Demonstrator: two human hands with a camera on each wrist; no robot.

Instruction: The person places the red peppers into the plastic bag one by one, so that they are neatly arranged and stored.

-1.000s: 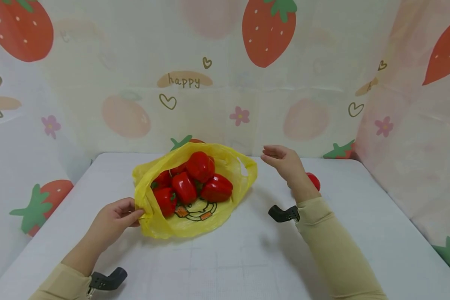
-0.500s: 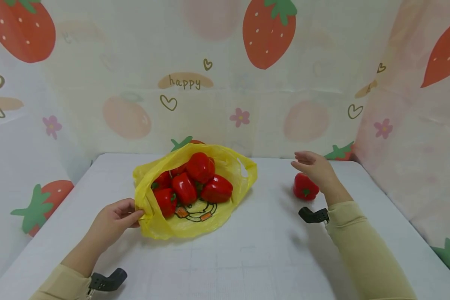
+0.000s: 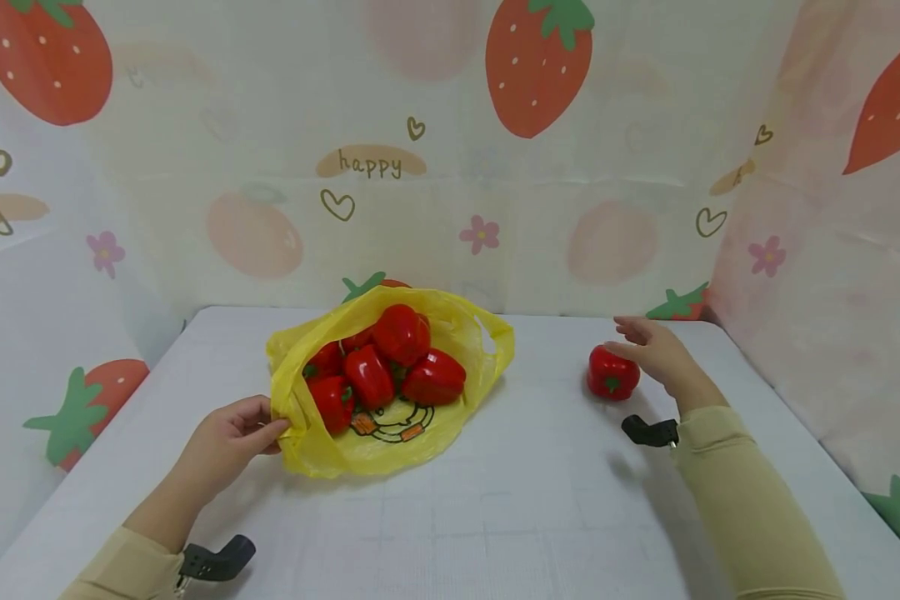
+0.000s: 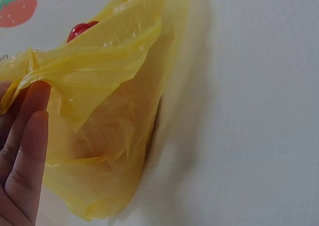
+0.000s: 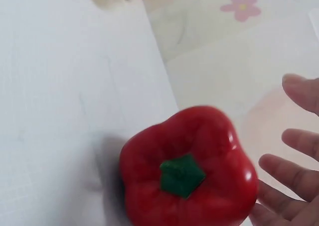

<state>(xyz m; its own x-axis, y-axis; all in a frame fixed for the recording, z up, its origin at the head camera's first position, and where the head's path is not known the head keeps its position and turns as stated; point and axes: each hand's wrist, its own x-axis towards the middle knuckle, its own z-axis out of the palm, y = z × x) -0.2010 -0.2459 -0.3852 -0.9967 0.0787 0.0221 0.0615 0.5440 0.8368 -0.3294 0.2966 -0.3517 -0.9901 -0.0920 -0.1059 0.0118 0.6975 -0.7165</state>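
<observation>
A yellow plastic bag (image 3: 420,437) lies on its side on the white table, its mouth facing me. Several red bell peppers (image 3: 370,377) are heaped inside it. My left hand (image 3: 225,442) pinches the left edge of the bag's mouth between thumb and fingers; the left wrist view shows the yellow film (image 4: 99,76) at the fingertips. At the right, a single red bell pepper (image 3: 612,375) with a green stem stands on the table. My right hand (image 3: 663,358) hovers at its right and above, fingers spread in the right wrist view, holding nothing. Whether it touches the pepper I cannot tell.
The white table (image 3: 450,533) ends at a cloth backdrop (image 3: 540,208) printed with strawberries, hearts and flowers. Black wrist devices (image 3: 648,431) are strapped to both forearms. Bare tabletop separates the bag from the lone pepper.
My right hand has moved from near the bag rightward, then lower to the lone pepper, which its arm earlier partly covered. Left hand and bag have stayed put.
</observation>
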